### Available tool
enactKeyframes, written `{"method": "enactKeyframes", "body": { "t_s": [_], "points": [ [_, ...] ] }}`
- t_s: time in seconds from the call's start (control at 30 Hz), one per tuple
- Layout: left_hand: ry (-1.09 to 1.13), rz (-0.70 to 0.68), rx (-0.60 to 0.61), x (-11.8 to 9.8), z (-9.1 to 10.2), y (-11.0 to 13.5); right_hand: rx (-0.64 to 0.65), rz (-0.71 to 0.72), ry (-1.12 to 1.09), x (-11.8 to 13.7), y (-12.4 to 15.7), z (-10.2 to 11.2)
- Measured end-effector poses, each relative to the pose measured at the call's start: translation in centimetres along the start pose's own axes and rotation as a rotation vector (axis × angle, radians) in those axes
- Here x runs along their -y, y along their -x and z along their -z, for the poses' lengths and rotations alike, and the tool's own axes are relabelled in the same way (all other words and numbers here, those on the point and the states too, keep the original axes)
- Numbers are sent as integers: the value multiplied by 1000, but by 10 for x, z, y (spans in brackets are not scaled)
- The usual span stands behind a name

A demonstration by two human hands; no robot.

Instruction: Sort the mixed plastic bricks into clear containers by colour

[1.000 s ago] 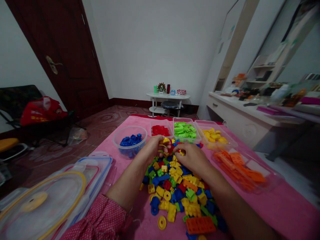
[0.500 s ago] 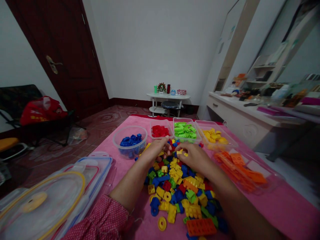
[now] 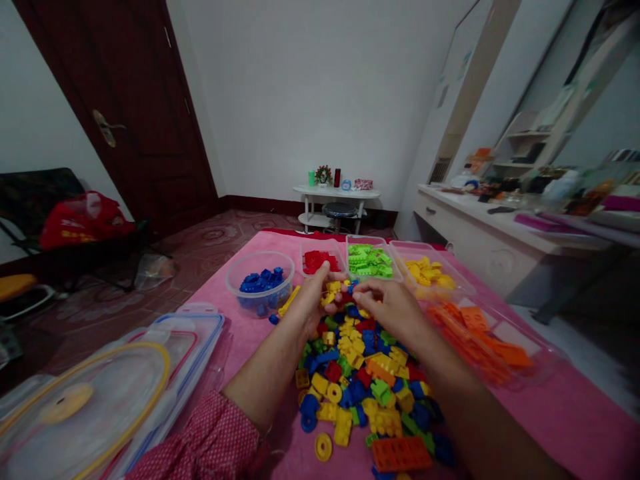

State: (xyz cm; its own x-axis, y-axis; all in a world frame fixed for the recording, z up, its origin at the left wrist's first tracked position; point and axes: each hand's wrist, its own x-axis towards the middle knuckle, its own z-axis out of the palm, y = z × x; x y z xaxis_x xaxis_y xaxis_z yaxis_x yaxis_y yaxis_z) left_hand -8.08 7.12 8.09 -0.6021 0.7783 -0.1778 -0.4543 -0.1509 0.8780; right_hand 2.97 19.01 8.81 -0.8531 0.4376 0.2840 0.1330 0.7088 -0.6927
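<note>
Overall: a white wall (image 3: 310,93) fills the upper middle of the frame, with a dark red door (image 3: 120,113) at upper left. Pink cloth (image 3: 540,420) spreads across the lower centre and lower right. Overlapping clear lids (image 3: 115,393) lie at lower left. A heap of mixed toy bricks (image 3: 355,380) covers the cloth at lower centre. Around its far side stand clear containers, sorted by colour: orange box (image 3: 553,360) at right, yellow box (image 3: 463,288) left of it, blue bowl (image 3: 234,283) left of centre, green box (image 3: 367,239) and red box (image 3: 341,257) near centre. Left hand (image 3: 321,297), near centre, curls around several yellow bricks (image 3: 333,288). Right hand (image 3: 389,301), just beside it, has fingertips drawn together above the heap; cannot tell whether they grip a piece.
</note>
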Motion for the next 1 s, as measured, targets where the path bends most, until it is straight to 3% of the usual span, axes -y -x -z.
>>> {"method": "enactKeyframes", "body": {
  "t_s": [0.1, 0.23, 0.3, 0.4, 0.67, 0.83, 1.0],
  "points": [
    [34, -225, -72, -4, -6, 3, 10, -40, -225, 5, 3, -13],
    [-242, -521, -127, -4, -19, 16, 141, -298, -899, 28, 12, -28],
    [-417, -593, -111, -2, -25, 23, 173, -391, -1147, 36, 15, -33],
    [-571, -635, -68, -1, -31, 30, 87, -464, -1343, 39, 16, -37],
    [-559, -774, -87, -3, -29, 27, -58, -563, -1588, 27, 8, -34],
    [-524, -764, -116, -6, -25, 24, -246, -642, -1619, 5, -9, 0],
    [-503, -712, -119, -5, -22, 21, -427, -654, -1455, -40, -29, 29]
  ]
}}
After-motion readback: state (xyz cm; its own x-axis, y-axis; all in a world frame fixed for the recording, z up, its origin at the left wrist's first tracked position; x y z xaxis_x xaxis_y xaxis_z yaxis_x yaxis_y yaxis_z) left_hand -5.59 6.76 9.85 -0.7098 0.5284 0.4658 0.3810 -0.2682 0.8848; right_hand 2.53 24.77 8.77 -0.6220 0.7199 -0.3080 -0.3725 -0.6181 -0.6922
